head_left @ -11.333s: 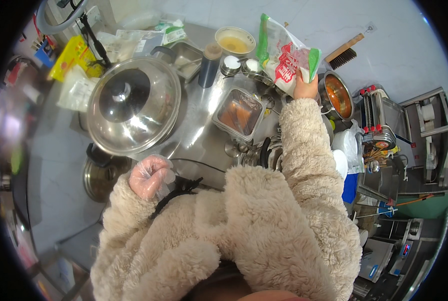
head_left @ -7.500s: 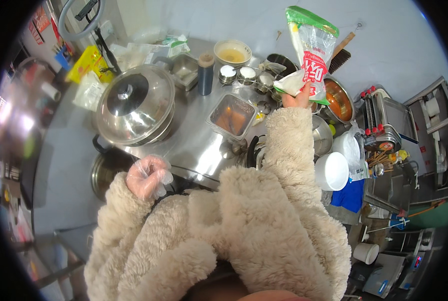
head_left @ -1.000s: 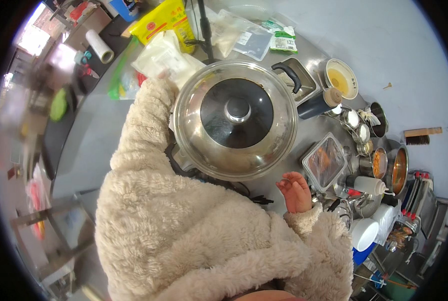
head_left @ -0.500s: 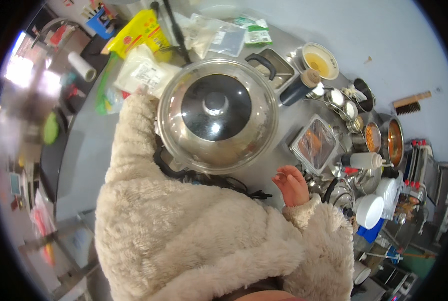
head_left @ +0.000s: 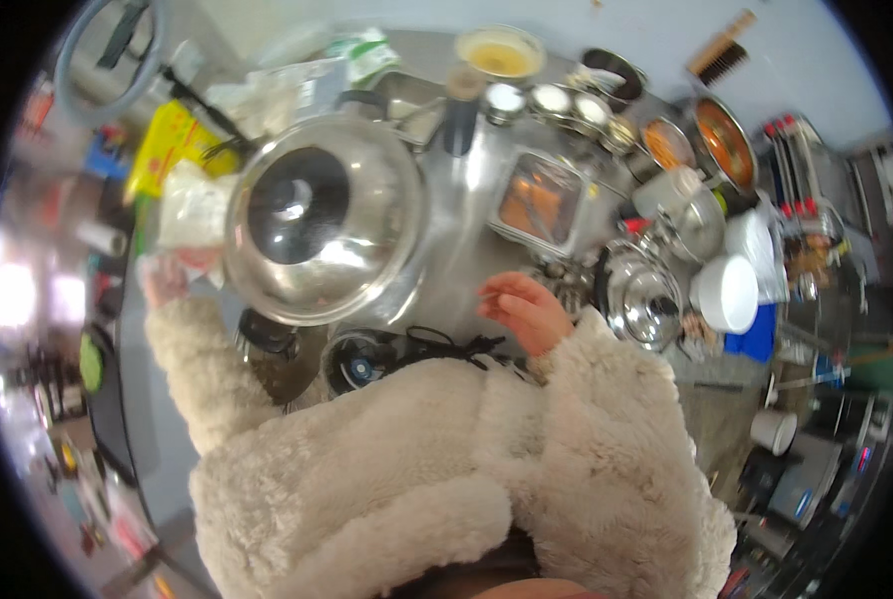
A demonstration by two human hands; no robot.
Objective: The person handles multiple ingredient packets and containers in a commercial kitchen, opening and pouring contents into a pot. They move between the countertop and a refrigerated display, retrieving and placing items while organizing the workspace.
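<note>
My left hand (head_left: 164,278) is at the left, smeared by motion, beside a white plastic packet (head_left: 195,212). Its fingers are too blurred to read. A large round pan with a domed metal lid (head_left: 371,200) stands between my hands; the lid has a dark centre and a knob. Over the steel table, right of the pan, my right hand (head_left: 528,311) hovers with bent fingers drawn together. Whatever it may pinch is hidden. Just beyond it sits a square container of orange food (head_left: 541,205), covered by clear film.
Metal-lidded jars (head_left: 549,101), a dark bottle (head_left: 460,122) and a bowl of yellow liquid (head_left: 501,55) stand at the back. On the right are a glass-lidded pot (head_left: 641,298) and white bowls (head_left: 728,294). A yellow bag (head_left: 172,150) lies at the left. Cables (head_left: 456,341) lie in front.
The view has swung to the right, so the table's things sit further left. My left hand shows more beside the packet. My right hand stays near the square container, fingers still bent.
</note>
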